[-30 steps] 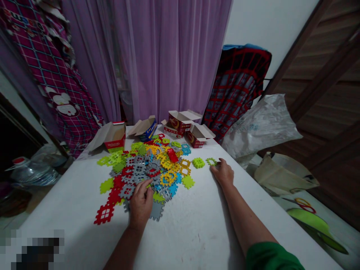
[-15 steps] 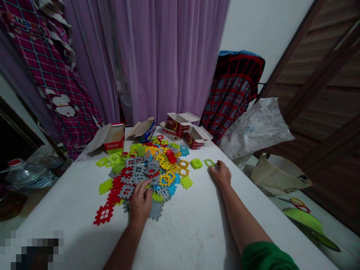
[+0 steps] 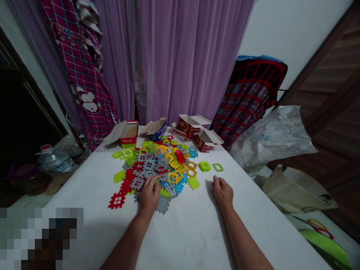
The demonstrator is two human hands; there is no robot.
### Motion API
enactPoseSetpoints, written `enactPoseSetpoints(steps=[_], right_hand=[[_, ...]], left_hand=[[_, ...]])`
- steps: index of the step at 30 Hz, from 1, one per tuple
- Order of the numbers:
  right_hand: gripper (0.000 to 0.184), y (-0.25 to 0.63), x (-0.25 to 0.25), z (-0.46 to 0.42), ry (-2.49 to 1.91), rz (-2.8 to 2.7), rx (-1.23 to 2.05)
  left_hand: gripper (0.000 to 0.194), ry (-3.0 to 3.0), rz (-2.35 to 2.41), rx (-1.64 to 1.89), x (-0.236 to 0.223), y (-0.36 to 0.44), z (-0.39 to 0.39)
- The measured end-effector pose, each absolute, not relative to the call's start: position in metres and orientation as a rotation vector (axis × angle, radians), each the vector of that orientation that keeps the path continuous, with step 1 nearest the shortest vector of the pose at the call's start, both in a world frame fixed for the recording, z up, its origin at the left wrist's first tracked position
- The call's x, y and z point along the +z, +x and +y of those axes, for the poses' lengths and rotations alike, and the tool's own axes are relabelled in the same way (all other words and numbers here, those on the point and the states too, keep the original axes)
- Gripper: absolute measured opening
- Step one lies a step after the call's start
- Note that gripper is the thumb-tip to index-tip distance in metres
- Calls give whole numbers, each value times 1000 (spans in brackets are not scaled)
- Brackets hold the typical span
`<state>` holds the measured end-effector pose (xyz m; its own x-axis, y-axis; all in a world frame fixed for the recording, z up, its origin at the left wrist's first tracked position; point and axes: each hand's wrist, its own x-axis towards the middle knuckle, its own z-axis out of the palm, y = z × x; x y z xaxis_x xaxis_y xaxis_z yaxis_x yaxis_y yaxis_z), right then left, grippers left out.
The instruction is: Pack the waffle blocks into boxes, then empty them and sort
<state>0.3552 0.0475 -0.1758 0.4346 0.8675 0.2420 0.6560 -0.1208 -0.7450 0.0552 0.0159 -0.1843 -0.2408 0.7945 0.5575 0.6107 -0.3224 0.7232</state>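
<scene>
My left hand (image 3: 150,195) lies on the near edge of a heap of notched plastic building pieces, its fingers stretched over grey pieces (image 3: 162,205). A sliver of yellow-green shows by its fingertips. On the bare table to the right of the heap, my right hand (image 3: 224,190) is closed with curled fingers, and nothing shows in it. Just beyond it lies a green frame-shaped piece (image 3: 218,167), apart from the fingers. Beside that sits a small stack of green pieces (image 3: 204,166). A red window piece (image 3: 116,201) sticks out at the heap's near left.
Opened cartons stand along the table's far edge: a red-and-green one (image 3: 129,139), a blue one (image 3: 159,133) and dark red ones (image 3: 203,144). A water bottle (image 3: 54,159) is left of the white table (image 3: 180,240). Scissors (image 3: 320,228) and bags (image 3: 298,187) are at the right.
My right hand has drawn back toward me from the green frame piece, which stays on the table, and its fingers have curled in. My left hand stays on the heap. The view has shifted.
</scene>
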Motion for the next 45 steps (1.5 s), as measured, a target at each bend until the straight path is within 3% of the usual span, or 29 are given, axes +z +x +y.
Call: enactPoseSetpoints(steps=[8, 15, 25, 29, 33, 39, 45], right_hand=[[23, 245, -165, 17, -1144, -2061, 200], [19, 220, -152, 8, -1442, -2291, 204], [15, 206, -154, 6, -1472, -2195, 258], [19, 237, -153, 20, -1633, -1841, 379], [30, 287, -157, 37, -1792, -1560, 146], [28, 303, -173, 27, -1656, -1893, 62], [30, 308, -178, 29, -1789, -1700, 135]], left_hand=[[32, 1564, 1739, 1655, -176, 49, 10], [33, 1598, 1701, 1658, -178, 52, 12], [32, 1699, 1703, 1670, -183, 52, 14], [32, 1693, 1686, 1682, -186, 52, 15], [31, 1689, 1698, 1655, -186, 52, 15], [30, 1685, 1697, 1645, -184, 52, 14], [29, 1702, 1702, 1629, -182, 52, 13]])
